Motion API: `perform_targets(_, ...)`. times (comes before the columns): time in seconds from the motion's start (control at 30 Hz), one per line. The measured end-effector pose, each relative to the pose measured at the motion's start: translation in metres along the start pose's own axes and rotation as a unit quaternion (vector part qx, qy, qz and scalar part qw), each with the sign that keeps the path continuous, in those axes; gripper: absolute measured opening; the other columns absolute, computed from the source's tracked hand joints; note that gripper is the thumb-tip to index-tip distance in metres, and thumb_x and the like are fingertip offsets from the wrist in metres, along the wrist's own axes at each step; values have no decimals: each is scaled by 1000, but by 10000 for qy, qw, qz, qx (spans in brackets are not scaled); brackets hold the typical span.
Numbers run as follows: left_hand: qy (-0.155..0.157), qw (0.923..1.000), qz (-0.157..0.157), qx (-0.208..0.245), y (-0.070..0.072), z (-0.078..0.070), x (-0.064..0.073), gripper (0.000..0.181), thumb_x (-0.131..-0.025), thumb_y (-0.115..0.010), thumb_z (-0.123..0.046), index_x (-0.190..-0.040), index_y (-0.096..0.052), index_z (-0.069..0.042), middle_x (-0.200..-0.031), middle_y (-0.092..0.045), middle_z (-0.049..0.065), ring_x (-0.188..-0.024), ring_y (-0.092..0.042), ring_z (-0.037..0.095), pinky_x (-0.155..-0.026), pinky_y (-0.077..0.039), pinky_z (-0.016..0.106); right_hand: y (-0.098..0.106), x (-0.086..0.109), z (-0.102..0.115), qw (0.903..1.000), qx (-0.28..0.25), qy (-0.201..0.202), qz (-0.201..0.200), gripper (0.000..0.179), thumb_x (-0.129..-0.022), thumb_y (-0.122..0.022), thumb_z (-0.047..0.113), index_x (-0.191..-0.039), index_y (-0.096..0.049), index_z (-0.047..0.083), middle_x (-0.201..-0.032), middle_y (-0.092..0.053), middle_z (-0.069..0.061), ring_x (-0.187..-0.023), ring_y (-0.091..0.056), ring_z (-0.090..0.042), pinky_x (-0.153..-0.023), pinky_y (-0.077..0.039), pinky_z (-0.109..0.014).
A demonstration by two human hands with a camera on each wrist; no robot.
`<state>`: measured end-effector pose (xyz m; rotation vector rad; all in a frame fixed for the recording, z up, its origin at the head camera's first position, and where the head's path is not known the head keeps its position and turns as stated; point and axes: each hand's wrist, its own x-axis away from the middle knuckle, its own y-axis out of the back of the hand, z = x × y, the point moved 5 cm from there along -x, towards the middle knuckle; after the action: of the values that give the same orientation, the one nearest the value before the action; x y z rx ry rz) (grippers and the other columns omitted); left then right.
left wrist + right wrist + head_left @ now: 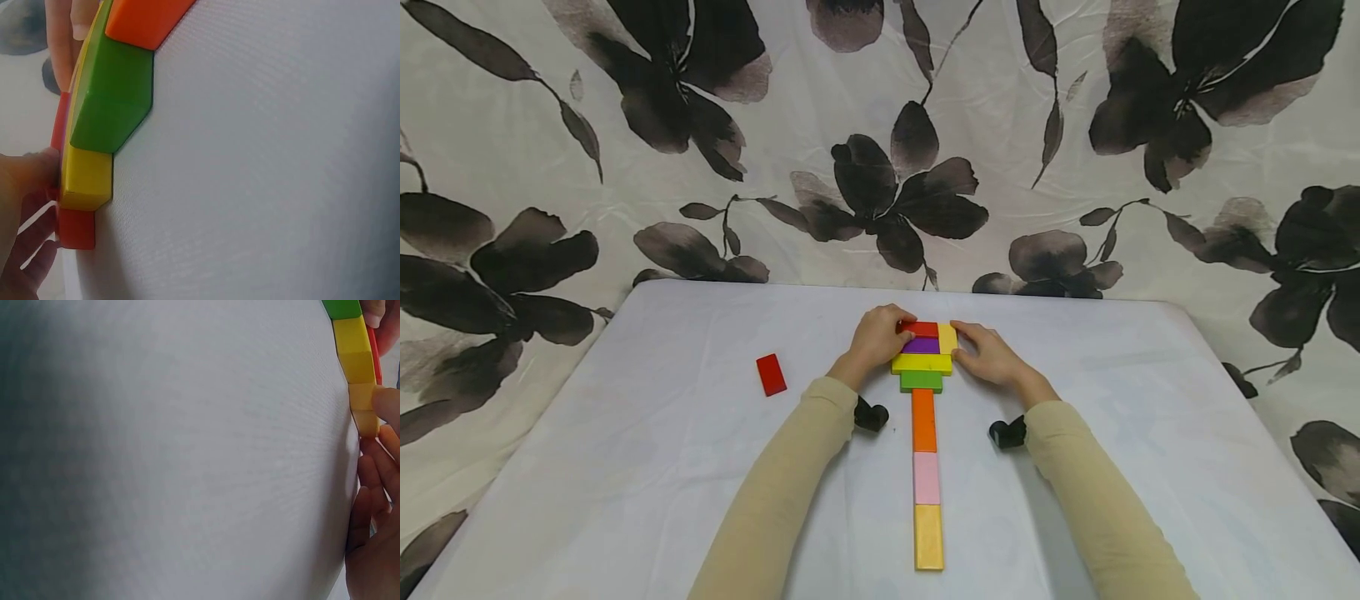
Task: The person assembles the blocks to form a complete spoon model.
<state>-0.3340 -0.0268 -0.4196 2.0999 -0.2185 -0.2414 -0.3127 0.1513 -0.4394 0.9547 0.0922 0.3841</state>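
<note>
Flat coloured blocks lie against each other on the table. My left hand [877, 337] grips a red block [78, 229] at the cluster's left end, its thumb near a purple block [922, 346]; the hand hides part of the red in the head view. Another stretch of red block [925, 329] shows above the purple. On the right side, my right hand [988, 354] pinches an upright light-yellow block [948, 338] between thumb and forefinger at its two ends. Just below lie a bright-yellow block [921, 363] and a green block [921, 381].
A column runs toward me from the green block: an orange block [924, 421], a pink block [927, 478] and a golden-yellow block [928, 537]. One loose red block [771, 375] lies off to the left. A white cloth covers the table [662, 467]; flowered fabric [880, 108] hangs behind.
</note>
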Motion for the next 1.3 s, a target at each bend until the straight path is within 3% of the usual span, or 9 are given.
perform_targets(0.8,-158,9992,172,-311,0,-2,-1,29,-87,-63,-22,-114,-67,-12,-112,-62,6,-102,-53,22,-96,-43,35,0,0,-1,10000,37,-23,7,58,-92,-52,26,-144,-30,11,-146,-35,-13,-132,-31,-33,-110,-22,-49)
perform_targets(1.07,-59,9996,99,-276,9,-6,2,28,-86,-64,-24,-113,-67,-16,-116,-59,5,-108,-51,22,-98,-43,36,-2,0,-1,10000,-11,-50,31,58,-92,-52,26,-144,-30,11,-146,-34,-13,-132,-31,-33,-110,-22,-50)
perform_targets(1.3,-406,9980,93,-476,23,-13,10,27,-86,-64,-23,-112,-67,-15,-114,-61,4,-106,-53,22,-96,-43,37,-1,0,0,9999,-13,-134,29,59,-92,-52,25,-145,-29,12,-146,-34,-12,-133,-30,-32,-110,-22,-50)
